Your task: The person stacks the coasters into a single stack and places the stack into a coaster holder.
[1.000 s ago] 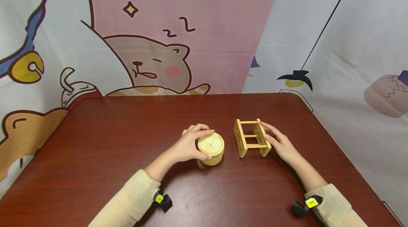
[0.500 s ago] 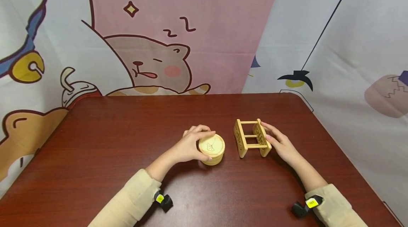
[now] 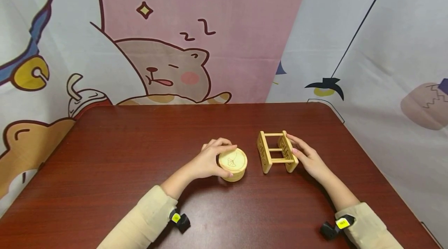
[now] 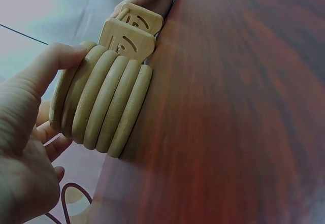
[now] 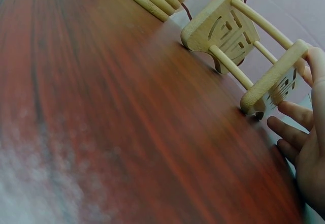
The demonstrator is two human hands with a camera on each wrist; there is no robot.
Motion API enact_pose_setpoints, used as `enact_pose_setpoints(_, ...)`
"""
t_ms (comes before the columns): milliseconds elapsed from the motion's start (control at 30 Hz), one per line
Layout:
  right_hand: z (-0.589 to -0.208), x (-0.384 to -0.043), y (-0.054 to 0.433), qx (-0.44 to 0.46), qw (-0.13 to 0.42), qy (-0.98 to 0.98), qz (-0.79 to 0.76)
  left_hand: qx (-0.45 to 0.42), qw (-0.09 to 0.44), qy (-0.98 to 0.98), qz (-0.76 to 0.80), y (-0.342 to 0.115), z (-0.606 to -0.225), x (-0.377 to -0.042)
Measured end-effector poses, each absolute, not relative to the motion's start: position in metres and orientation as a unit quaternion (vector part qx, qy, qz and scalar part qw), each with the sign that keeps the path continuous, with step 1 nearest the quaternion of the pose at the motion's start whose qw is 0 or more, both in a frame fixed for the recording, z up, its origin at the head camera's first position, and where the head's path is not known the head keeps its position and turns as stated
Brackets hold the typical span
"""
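Left hand (image 3: pixel 208 160) grips a stack of round wooden discs (image 3: pixel 233 165), thumb and fingers spread around its sides; top disc has a leaf-like line drawing. Stack sits upright on the desk (image 3: pixel 147 144), near middle. Wooden rack (image 3: pixel 275 149) stands just right of it, gap between; two slotted side panels joined by rods. Right hand (image 3: pixel 313 163) touches the rack's right panel with thumb and fingers; cannot tell if it pinches. Beige sleeves (image 3: pixel 140 218), black wrist cameras (image 3: pixel 182 222) on both arms. Cartoon-printed cloth (image 3: pixel 245 27) behind desk.
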State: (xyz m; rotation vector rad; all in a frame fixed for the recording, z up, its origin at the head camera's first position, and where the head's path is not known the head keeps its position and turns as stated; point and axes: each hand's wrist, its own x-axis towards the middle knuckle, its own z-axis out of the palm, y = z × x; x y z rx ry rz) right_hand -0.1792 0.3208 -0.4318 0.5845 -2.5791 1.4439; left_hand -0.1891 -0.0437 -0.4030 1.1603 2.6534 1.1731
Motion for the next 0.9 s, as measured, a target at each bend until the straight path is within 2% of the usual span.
enact_pose_setpoints(500, -0.4343, -0.1801, 0.3223, 0.197, 0.063, -0.850, 0.484, 0.359, 0.029, 0.845, 0.395, -0.0450, -0.4052, -0.1875)
enact_pose_setpoints(900, -0.4349, -0.1803, 0.3225, 0.194, 0.063, -0.853, 0.481, 0.343, 0.025, 0.838, 0.423, -0.0509, -0.4011, -0.1836)
